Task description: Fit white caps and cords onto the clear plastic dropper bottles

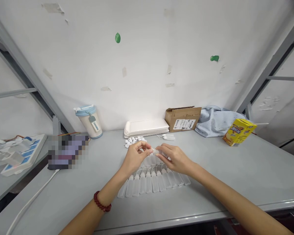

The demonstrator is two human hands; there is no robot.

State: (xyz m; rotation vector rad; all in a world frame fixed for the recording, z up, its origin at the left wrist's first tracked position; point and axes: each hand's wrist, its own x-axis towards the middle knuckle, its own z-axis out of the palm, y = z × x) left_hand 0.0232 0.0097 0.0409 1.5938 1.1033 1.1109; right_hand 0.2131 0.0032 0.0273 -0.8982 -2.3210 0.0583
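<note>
My right hand [174, 157] grips a small translucent squeeze bottle [159, 151], mostly covered by its fingers. At the neck end of that bottle, the thumb and fingers of my left hand [134, 157] are pinched together; whatever is between them is too small to make out. Below both hands, a row of several translucent bottles [149, 182] lies on the table, thin bent tubes at their necks. More bottles [150, 160] lie behind, partly hidden by my hands. A loose heap of small white caps [132, 141] sits just beyond my left hand.
Against the wall stand a stack of white trays [147, 127], a cardboard box [183, 119] and a bunched blue cloth [212, 120]. A yellow carton [239, 132] is at right. At left are a tumbler [89, 122], a blurred phone [68, 151] with a white cable [34, 197], and a power strip [24, 156].
</note>
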